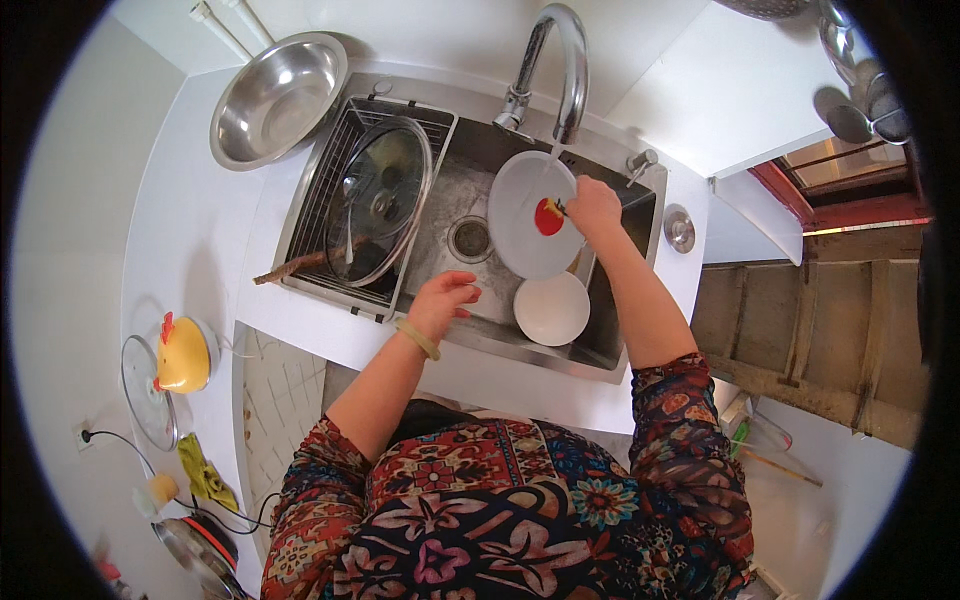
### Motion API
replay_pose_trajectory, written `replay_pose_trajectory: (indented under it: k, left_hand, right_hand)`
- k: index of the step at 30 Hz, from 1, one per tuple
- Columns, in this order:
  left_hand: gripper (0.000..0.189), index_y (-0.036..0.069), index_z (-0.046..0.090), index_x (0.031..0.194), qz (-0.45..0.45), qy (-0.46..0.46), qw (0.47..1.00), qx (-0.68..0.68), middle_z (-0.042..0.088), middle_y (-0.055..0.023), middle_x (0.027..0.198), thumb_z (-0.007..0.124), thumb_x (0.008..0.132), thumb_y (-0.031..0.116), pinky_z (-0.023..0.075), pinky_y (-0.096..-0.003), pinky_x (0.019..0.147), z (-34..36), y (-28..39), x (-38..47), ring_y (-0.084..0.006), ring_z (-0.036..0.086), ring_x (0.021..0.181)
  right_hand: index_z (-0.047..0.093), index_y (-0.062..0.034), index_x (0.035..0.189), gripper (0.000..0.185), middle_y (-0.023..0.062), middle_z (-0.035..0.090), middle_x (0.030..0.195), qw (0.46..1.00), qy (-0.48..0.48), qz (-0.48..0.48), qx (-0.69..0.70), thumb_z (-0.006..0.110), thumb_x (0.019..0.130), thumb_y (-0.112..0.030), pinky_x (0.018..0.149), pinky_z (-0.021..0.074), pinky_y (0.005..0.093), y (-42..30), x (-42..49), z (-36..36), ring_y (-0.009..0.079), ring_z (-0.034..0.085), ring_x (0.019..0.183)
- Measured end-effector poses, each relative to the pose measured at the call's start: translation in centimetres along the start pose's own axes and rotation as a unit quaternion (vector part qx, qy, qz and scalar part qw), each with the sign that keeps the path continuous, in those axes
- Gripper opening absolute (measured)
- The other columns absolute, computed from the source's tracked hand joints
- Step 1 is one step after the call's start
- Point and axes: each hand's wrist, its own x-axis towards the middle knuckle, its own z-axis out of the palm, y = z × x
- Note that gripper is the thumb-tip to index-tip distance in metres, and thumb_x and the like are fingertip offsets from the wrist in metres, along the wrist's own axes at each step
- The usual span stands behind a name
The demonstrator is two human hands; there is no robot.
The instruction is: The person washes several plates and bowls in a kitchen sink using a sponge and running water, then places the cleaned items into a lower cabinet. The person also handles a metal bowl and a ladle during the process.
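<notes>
My right hand (596, 208) grips the right rim of a white oval plate (517, 217), tilted up under the faucet (574, 82). A thin stream of water runs onto the plate. A red patch (549, 217) with a yellow and dark edge shows beside my fingertips; whether it is printed on the plate I cannot tell. Below the plate, a white bowl (552, 309) stands in the stainless steel sink (480, 292). My left hand (442, 304) hovers over the sink's front part, fingers curled apart and holding nothing.
A wire drying rack (315, 217) at the sink's left holds a glass lid (382, 180). A steel basin (274, 105) sits behind it. Further left are a chicken-shaped yellow appliance (184, 356), another glass lid (146, 394) and a green cloth (204, 472). A drain strainer (679, 228) lies at right.
</notes>
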Motion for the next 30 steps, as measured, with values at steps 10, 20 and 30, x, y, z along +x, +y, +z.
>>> replay_pose_trajectory:
  k: [10,20,30]
  left_hand:
    - [0.060,0.005,0.040,0.133,-0.069,-0.047,0.987,-0.135,0.055,-0.0144,0.119,0.067,0.087,0.031,0.0520,-0.0347,0.069,2.8,1.2,-0.9,-0.0262,0.063,0.100]
    - [0.030,-0.004,0.060,0.100,0.036,0.229,0.972,-0.042,0.065,-0.0103,0.085,0.062,0.070,0.003,0.0452,-0.0283,0.043,6.7,0.1,1.3,-0.0197,0.061,0.061]
    - [0.032,-0.003,0.061,0.098,-0.015,0.108,0.984,0.142,0.065,-0.0122,0.083,0.061,0.067,0.004,0.0450,-0.0293,0.044,2.4,5.0,1.2,-0.0205,0.061,0.062]
  right_hand:
    - [0.061,0.0027,0.086,0.021,0.0073,0.060,0.067,0.758,-0.076,0.262,0.592,0.059,0.067,-0.005,0.042,0.0408,0.0318,5.0,-8.4,4.2,0.0193,0.056,0.050]
    - [0.056,0.0037,0.103,0.036,0.0133,0.061,0.100,0.659,0.053,0.307,0.685,0.058,0.067,0.001,0.068,0.0486,0.0310,-1.2,-12.9,5.7,0.0188,0.060,0.077]
    - [0.062,0.0065,0.105,0.036,0.0130,0.066,0.091,0.692,-0.070,0.234,0.680,0.058,0.071,-0.002,0.070,0.0502,0.0345,1.7,-10.1,4.7,0.0234,0.064,0.081]
